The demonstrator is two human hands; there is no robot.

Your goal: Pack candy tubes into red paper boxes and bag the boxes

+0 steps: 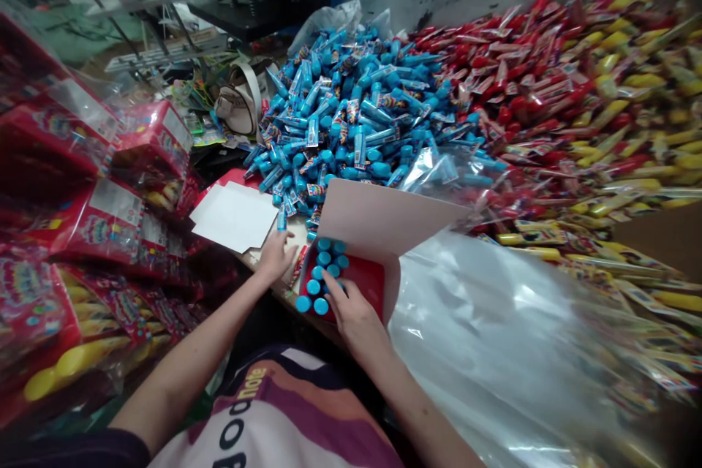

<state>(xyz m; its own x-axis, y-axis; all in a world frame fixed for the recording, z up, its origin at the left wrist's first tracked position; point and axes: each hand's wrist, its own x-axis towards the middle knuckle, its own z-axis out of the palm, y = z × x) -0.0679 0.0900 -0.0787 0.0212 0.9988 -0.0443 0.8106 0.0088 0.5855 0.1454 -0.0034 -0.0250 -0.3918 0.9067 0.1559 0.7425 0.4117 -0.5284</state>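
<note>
A red display box [366, 279] with its white lid flap [384, 219] raised stands in front of me, holding several blue-capped tubes [325, 258] upright. My right hand [351, 307] rests on the tubes at the box's near side, fingers curled round one of them. My left hand [276, 254] is left of the box, closed round a blue tube [281, 218] that sticks up from it. Behind lies a big heap of blue tubes [356, 110].
Red tubes [510, 73] and yellow tubes [630, 110] are heaped to the right. A large clear plastic bag [510, 351] covers the near right. Wrapped red boxes [93, 219] are stacked at left, a flat white carton blank [235, 216] beside them. A beige bag [241, 99] lies behind.
</note>
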